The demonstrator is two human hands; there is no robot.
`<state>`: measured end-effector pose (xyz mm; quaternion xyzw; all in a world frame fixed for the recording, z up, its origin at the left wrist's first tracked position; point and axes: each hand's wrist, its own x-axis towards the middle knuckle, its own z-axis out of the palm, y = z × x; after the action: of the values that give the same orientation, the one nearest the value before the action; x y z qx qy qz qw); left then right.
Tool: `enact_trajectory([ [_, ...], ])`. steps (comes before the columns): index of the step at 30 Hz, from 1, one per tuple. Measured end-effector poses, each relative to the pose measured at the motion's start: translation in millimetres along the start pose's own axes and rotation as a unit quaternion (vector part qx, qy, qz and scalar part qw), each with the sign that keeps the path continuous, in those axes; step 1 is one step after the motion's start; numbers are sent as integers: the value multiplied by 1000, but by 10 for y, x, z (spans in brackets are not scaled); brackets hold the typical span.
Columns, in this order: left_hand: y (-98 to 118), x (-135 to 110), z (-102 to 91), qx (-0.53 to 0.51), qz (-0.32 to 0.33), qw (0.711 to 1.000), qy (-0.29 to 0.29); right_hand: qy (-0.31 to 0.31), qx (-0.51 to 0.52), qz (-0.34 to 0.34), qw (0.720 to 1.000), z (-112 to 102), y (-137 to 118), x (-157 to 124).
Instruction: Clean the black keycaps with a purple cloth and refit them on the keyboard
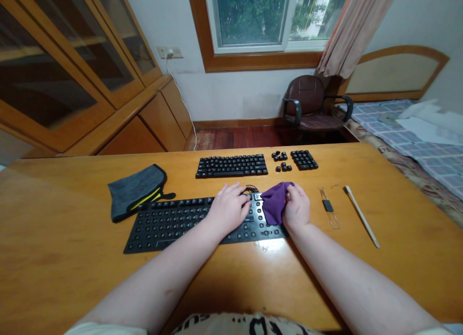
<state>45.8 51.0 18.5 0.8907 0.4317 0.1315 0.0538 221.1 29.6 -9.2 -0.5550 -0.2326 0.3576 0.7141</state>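
Observation:
A black keyboard [173,224] with its keycaps off lies across the desk in front of me. My left hand [231,205] rests on its upper middle part, fingers stretched out and pointing right. Bunched in my right hand [297,207] is a purple cloth [275,204], which hangs over the right end of the keyboard and hides part of it. My right fingers are closed round the cloth's edge. Beyond the keyboard, the removed keycaps [231,166] are laid out in rows. A smaller block of keycaps [304,160] and a few loose ones [284,167] sit further right.
A grey folded cloth [135,193] with yellow lining lies left, touching or close to the keyboard. To the right are a wire keycap puller [328,206] and a thin pale brush-like stick [361,217]. The wooden desk [408,258] ends before a chair [307,99] and a bed.

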Motion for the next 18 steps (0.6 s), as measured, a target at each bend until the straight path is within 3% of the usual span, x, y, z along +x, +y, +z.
enact_trajectory([
  [5, 28, 80, -131, -6, 10, 1000, -28, -4, 11, 12, 1000, 1, 0, 4],
  [8, 24, 338, -240, -31, 8, 998, -53, -17, 14, 15, 1000, 6, 13, 7],
  [12, 3, 1019, -216, -46, -6, 998, -47, -37, 17, 16, 999, 3, 39, 8],
  [18, 30, 2094, 202, -76, -74, 992, -67, -43, 12, 13, 999, -8, 47, 13],
])
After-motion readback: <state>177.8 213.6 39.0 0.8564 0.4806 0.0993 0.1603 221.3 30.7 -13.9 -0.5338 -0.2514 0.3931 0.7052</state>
